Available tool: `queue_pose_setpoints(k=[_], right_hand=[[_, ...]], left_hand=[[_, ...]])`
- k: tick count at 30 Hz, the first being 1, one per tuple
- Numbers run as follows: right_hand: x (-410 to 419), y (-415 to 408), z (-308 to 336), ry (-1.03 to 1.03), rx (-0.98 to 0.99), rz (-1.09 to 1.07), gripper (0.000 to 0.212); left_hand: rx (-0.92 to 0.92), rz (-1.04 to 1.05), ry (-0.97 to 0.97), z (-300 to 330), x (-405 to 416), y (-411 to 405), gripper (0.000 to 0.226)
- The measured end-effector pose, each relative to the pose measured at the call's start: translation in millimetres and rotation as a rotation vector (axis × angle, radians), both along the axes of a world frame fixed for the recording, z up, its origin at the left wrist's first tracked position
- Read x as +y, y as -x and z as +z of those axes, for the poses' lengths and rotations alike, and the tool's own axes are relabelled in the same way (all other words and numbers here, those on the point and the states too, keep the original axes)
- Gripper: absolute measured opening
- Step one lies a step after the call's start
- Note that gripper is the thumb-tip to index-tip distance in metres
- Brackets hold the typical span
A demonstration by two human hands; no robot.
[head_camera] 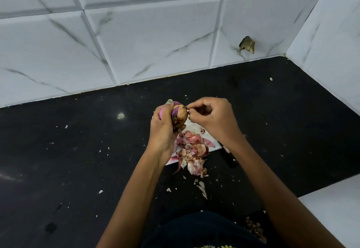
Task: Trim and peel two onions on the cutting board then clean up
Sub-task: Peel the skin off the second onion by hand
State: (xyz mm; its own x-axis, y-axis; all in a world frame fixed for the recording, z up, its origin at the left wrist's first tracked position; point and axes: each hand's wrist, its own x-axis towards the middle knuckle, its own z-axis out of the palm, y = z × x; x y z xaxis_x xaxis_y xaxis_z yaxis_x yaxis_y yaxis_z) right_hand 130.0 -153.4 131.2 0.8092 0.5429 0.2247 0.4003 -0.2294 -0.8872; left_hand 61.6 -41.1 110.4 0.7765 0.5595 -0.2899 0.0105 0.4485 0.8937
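Onion (178, 115) sits in your left hand (165, 129), lifted above the far end of the white cutting board (211, 139), fingers curled round its back and thumb over the top. You have it partly stripped: smooth purple flesh shows on the left side, while dry tan skin covers the side facing your right hand (211, 118). That right hand is bunched, its fingertips (190, 114) pinched at the edge of the tan skin. Whether they have a flap caught or are only scratching for one, you cannot tell from here.

Expect the bulb to feel firm and light, easy to hold in one palm. The peeled purple part is likely slick and a little wet, so keep your grip on the sides rather than squeezing across the bare flesh, or it may squirt out. The papery skin is brittle and tears into small bits; take hold close to where it lifts from the bulb and pull along the curve, not straight off.

Peelings (191, 151) lie heaped on the near end of the board and spill onto the black counter (78, 150), with flakes scattered around. A dark handle (229, 156), probably the knife, lies just beside the board under your right forearm. No second onion shows.
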Motion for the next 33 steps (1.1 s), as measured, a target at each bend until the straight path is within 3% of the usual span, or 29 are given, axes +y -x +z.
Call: queue_pose_setpoints(k=[5, 17, 25, 33], right_hand=[[4, 9, -2, -0.015, 0.032, 0.014, 0.022], [2, 4, -5, 0.021, -0.142, -0.118, 0.007], [3, 13, -3, -0.041, -0.016, -0.003, 0.021], [3, 6, -1, 0.006, -0.075, -0.024, 0.01]], left_hand=[[-0.03, -0.008, -0.01, 0, 0, -1, 0.032], [0.008, -0.045, -0.013, 3, -9, 0, 0.028], [-0.027, 0.05, 0.011, 7, -10, 2, 0.039], [-0.021, 0.015, -0.086, 8, -10, 6, 0.033]])
